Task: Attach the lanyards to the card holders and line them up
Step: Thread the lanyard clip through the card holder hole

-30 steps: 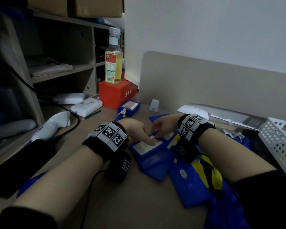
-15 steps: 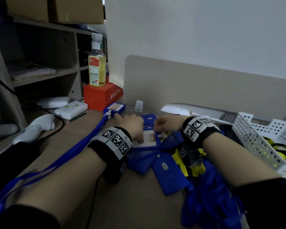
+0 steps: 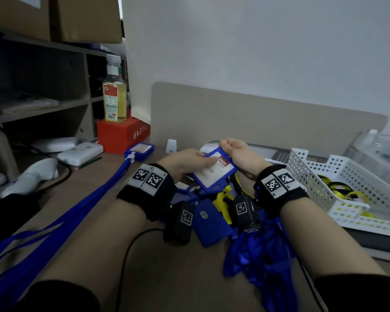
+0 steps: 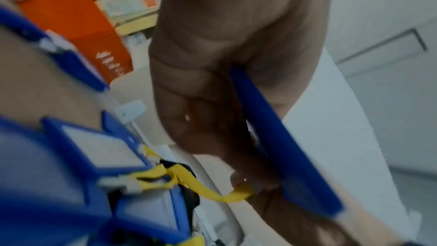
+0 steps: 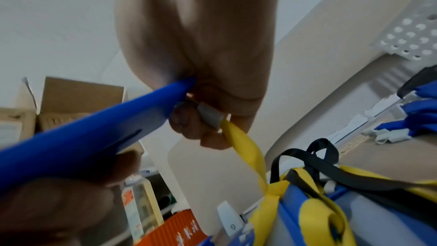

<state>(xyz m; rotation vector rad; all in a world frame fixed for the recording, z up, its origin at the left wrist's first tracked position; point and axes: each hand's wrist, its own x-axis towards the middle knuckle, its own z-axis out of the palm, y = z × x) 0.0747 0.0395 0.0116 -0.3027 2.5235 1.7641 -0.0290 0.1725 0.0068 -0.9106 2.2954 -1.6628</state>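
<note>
Head view, item: blue card holder, raised above the counter between both hands, long axis slanting from near-left to far-right. Left hand grips its near-left end, thumb on the face. Right hand curls over the far-right top corner, pinching the yellow lanyard clip there. Attachment point lies at the right hand. Loose holders lie beneath.

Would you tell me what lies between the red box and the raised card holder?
In the head view, a blue card holder with a blue lanyard and a small white clip lie between the red box and the raised card holder.
</note>
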